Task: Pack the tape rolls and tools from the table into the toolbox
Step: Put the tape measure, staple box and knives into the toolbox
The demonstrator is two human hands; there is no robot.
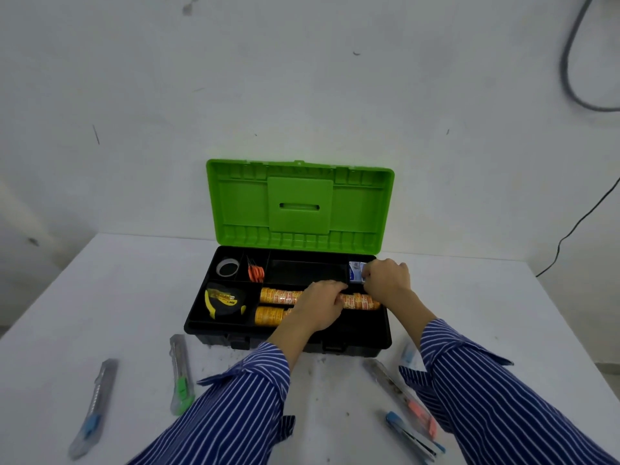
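Hands [318,305] inside toolbox [201,322] rim

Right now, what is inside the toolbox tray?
A tape measure, orange tape rolls, a clear tape roll, orange snips and a blue box. The hands cover parts.

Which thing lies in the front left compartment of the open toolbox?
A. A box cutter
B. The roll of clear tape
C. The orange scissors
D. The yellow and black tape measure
D: the yellow and black tape measure fills the front left compartment of the toolbox, while the orange scissors and the clear tape roll sit in the small compartments behind it.
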